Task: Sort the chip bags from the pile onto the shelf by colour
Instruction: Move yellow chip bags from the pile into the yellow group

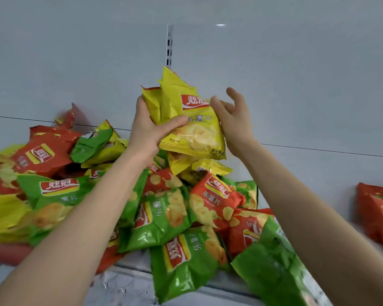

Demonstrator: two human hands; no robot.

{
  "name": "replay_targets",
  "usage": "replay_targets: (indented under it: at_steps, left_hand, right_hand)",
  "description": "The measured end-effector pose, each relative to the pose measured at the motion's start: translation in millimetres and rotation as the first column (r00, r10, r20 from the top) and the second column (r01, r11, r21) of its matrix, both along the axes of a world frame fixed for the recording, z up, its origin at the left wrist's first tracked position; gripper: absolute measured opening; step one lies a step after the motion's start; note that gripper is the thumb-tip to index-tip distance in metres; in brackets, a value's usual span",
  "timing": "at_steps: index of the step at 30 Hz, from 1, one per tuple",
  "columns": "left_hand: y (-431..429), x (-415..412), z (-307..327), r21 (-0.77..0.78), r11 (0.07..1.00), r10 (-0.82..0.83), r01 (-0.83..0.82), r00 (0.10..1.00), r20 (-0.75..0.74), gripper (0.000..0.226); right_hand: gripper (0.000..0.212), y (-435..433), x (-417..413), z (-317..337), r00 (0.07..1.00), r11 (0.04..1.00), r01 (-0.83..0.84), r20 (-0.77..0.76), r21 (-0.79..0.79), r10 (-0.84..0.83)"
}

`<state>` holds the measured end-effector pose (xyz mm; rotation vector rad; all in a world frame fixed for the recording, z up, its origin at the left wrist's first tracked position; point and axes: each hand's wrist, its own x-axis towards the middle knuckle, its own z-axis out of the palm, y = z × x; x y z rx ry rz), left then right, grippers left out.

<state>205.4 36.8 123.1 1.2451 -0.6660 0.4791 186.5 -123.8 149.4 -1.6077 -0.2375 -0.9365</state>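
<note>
light: bright, even | glare: small spot on back panel (pixel 296 62) at 12 o'clock | shadows: faint | blur: bags (pixel 2 217) smeared at 9 and 3 o'clock | edges: bowed

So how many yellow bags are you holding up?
2, it seems: the front bag in the left hand, and a back bag tucked behind it in the same grip. More may hide behind.

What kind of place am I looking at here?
Probably a shop or mock shop: a white display shelf, a slotted upright in its back panel, and a pile of same-brand chip bags.
</note>
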Motion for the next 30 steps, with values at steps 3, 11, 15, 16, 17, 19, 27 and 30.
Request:
replay_targets:
  at_steps: [3, 11, 15, 16, 17, 19, 27, 30]
  left_hand:
    - [26.6, 12.2, 2.5, -0.014, 1.000, 0.014, -0.013, 1.000, 0.016, 0.062]
    - [66.6, 29.0, 5.0, -0.024, 1.000, -0.003, 0.003, 1.000, -0.004, 0.070]
    - [69.0, 33.3, 2.1, -0.022, 1.000, 0.004, -0.004, 1.000, -0.008, 0.074]
    - [67.2, 34.2, 0.9, -0.020, 1.000, 0.005, -0.005, 1.000, -0.014, 0.074]
    - [65.0, 35.0, 0.2, -0.020, 1.000, 0.003, -0.003, 1.000, -0.019, 0.072]
    - [59.8, 36.5, -0.3, -0.025, 1.000, -0.001, 0.000, 1.000, -0.019, 0.067]
    - [45.5, 37.2, -4.7, -0.026, 0.998, 0.056, -0.057, 0.998, -0.032, 0.058]
    - [38.9, 34.5, -7.7, -0.025, 0.998, 0.056, -0.058, 0.997, -0.053, 0.066]
  right_hand:
    - [0.031, -4.9, 12.0, -9.8, 0.990, 0.991, 0.130, -0.058, -0.013, -0.130]
    - [0.038, -44.0, 46.5, -53.6, 0.736, 0.682, 0.150, -0.380, -0.715, -0.560]
    - [0.030, -44.7, 50.8, -50.6, 0.766, 0.725, 0.069, -0.429, -0.685, -0.478]
    - [0.030, -46.5, 49.2, -50.9, 0.769, 0.733, 0.024, -0.456, -0.680, -0.448]
    - [0.029, -48.5, 47.5, -51.7, 0.761, 0.729, -0.020, -0.483, -0.685, -0.433]
    - [0.025, -54.0, 48.2, -54.3, 0.750, 0.705, -0.068, -0.502, -0.706, -0.430]
    - [0.016, -78.9, 45.8, -36.0, 0.870, 0.825, 0.301, -0.216, -0.478, -0.443]
    - [0.017, -94.8, 36.0, -27.2, 0.872, 0.840, 0.391, -0.141, -0.375, -0.469]
